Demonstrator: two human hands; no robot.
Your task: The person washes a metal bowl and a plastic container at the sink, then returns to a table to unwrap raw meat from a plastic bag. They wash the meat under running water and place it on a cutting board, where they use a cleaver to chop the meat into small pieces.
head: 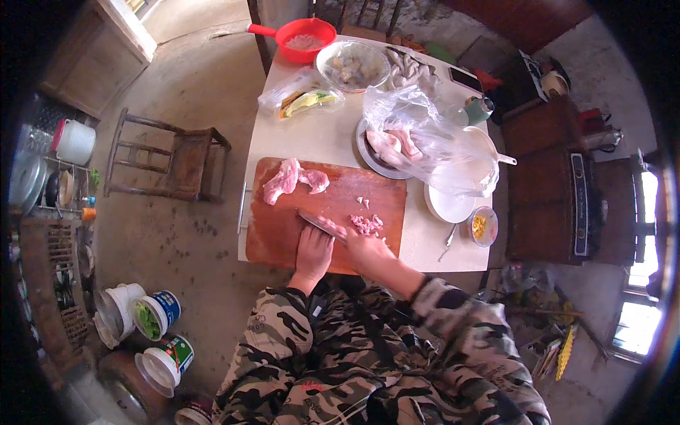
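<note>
A wooden cutting board (319,210) lies at the near edge of the table. My right hand (366,252) grips a kitchen knife (314,221); its blade slants up to the left, with pinkish meat along it. Close against the blade's near side are the fingertips of my left hand (314,248); whether they pinch anything is hidden. Beyond the blade rest two raw meat pieces, a larger one (282,180) and a smaller one (315,180). Small chopped meat (366,224) forms a loose pile beside my right hand, with a few bits above it.
Behind the board, a metal plate (366,159) holds raw meat partly under a plastic bag (425,143). A white bowl (449,204), a spoon (450,236) and a small bowl of yellow pieces (479,227) stand right. Farther back are a red strainer (305,40) and a covered bowl (353,66).
</note>
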